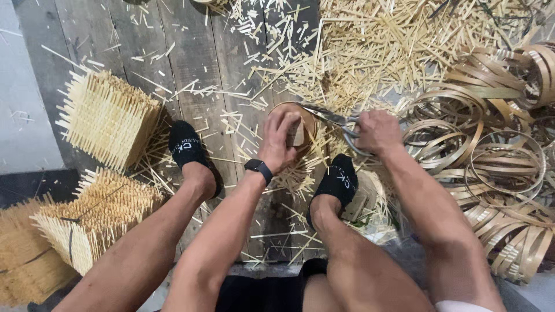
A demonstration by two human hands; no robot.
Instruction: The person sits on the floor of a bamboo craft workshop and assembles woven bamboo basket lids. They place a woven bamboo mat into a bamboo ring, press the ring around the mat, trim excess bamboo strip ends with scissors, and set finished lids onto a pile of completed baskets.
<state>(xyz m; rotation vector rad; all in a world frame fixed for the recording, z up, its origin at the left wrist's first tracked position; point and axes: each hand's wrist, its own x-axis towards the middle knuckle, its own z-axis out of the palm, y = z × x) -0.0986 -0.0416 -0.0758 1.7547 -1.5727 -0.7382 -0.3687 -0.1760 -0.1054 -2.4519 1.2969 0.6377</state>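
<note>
Bamboo hoop being trimmed with scissors

Bamboo hoop (277, 110) is sitting on the plank floor (191, 58) between the person's feet, and the work is running across it from left to right. At far left, bundles of short bamboo sticks (107, 118) are lying on the boards, well apart from the hands. Next, the left hand (279, 140) is pressing down on the hoop, its grip closed around a small pale block (296, 134) (what the block is made of is hard to tell). Just beside it, the right hand (378, 132) is working a pair of scissors (332, 118), its grip wrapped through the handles while the blades are pointing at the hoop's rim. Offcuts (376, 52) are littering the floor behind, and at far right a heap of coiled bamboo strips (497, 162) is waiting. Judging by this, the step in hand is snipping at the rim; the next move probably calls for holding the hoop steady and keeping the left fingers away from the blades.
</note>
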